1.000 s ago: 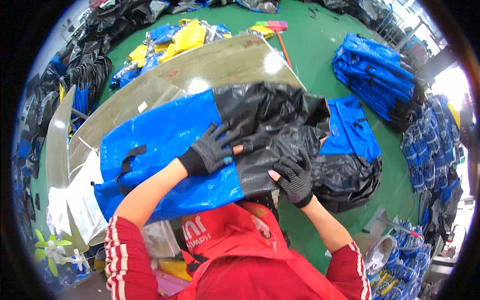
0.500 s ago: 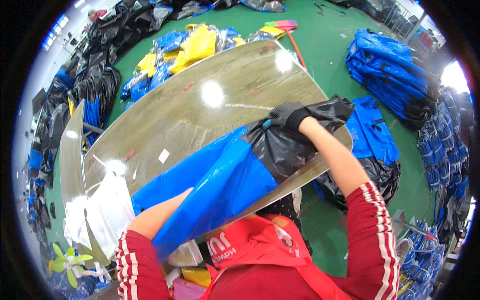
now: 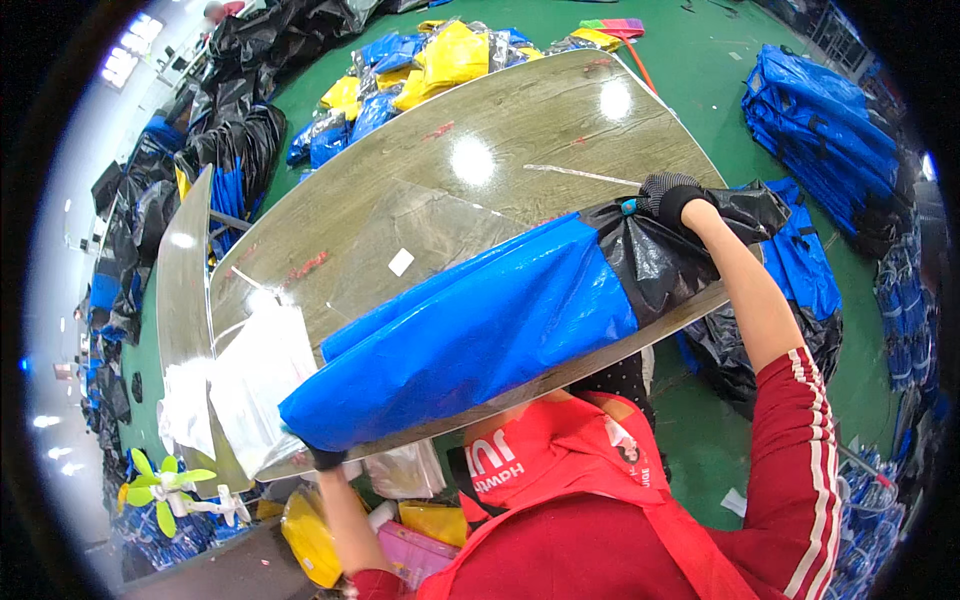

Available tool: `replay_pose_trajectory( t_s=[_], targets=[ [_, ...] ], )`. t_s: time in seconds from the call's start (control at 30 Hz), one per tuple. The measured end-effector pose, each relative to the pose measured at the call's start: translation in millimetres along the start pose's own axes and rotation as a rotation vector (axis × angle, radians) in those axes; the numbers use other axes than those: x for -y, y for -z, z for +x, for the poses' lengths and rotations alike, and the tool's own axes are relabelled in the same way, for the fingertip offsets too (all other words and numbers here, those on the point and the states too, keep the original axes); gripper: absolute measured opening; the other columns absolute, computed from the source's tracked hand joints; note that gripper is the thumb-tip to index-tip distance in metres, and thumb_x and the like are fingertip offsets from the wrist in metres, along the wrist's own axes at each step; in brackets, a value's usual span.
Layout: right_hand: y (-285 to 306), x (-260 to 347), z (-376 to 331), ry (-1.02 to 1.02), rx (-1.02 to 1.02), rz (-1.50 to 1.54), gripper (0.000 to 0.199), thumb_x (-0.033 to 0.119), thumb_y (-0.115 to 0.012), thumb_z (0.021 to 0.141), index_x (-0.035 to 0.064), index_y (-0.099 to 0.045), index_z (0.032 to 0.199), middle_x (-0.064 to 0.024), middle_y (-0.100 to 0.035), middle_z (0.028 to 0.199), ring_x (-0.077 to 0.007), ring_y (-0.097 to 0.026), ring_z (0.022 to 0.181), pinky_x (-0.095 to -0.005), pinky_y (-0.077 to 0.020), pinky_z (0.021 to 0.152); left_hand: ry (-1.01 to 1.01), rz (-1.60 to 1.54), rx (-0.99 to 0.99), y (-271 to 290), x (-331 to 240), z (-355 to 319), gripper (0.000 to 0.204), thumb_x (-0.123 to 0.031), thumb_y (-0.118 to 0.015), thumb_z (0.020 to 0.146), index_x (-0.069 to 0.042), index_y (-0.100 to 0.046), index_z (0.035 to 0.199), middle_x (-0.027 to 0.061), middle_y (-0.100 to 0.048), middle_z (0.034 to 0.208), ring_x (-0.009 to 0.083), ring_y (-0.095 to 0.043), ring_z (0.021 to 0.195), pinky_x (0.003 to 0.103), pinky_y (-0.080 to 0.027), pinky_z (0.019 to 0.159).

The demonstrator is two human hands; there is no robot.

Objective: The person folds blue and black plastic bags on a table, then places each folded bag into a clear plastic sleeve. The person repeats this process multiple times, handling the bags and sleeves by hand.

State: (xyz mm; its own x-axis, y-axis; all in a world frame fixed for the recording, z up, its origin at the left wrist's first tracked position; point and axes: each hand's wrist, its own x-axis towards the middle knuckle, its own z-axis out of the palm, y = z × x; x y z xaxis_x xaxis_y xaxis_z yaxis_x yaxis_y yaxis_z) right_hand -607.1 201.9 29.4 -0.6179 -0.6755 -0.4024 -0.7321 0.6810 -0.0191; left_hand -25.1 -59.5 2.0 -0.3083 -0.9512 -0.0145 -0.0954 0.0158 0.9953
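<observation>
A long blue plastic bag (image 3: 470, 335) with a black plastic end (image 3: 655, 260) is stretched across the near edge of a glossy wooden table (image 3: 480, 180). My right hand (image 3: 668, 197), in a black glove, grips the black end at the right. My left hand (image 3: 325, 458), also gloved, is mostly hidden under the blue end at the lower left and holds that end. The bag lies taut between both hands.
Clear plastic sleeves (image 3: 255, 385) lie on the table's left corner. A stack of blue bags (image 3: 815, 125) sits on the green floor at right, black bags (image 3: 230, 130) and yellow and blue packs (image 3: 420, 70) at the back. A yellow-green fan (image 3: 170, 490) stands lower left.
Both hands were close together on the bag's middle a second ago. They have since spread apart, the right going far right and the left down-left, pulling the bag out long and flat.
</observation>
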Motion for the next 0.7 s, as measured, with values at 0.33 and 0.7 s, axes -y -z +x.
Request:
replay_pose_trajectory(
  t_s=[0.33,0.7],
  targets=[
    [-14,3,-36,-0.11,-0.095,-0.112,0.04,0.036,-0.045,0.092,0.008,-0.072,0.101,-0.0179,-0.068,0.104,-0.0344,-0.067,0.096,-0.0465,-0.0527,0.082,-0.423,1.161,-0.08,-32,40,15,0.044,-0.037,-0.067,0.085,-0.002,-0.063,0.111,0.0204,-0.065,0.09,0.0363,-0.062,0.075,0.045,-0.048,0.066],
    [-35,0,-42,0.05,-0.344,-0.148,0.045,0.047,-0.046,0.091,0.0116,-0.074,0.088,-0.0153,-0.07,0.085,-0.0332,-0.069,0.08,-0.0468,-0.0532,0.07,-1.19,0.782,0.647,-323,-43,-52,0.055,-0.045,-0.058,0.084,-0.011,-0.055,0.127,0.0191,-0.038,0.145,0.0436,-0.029,0.136,0.057,-0.017,0.113]
  ],
)
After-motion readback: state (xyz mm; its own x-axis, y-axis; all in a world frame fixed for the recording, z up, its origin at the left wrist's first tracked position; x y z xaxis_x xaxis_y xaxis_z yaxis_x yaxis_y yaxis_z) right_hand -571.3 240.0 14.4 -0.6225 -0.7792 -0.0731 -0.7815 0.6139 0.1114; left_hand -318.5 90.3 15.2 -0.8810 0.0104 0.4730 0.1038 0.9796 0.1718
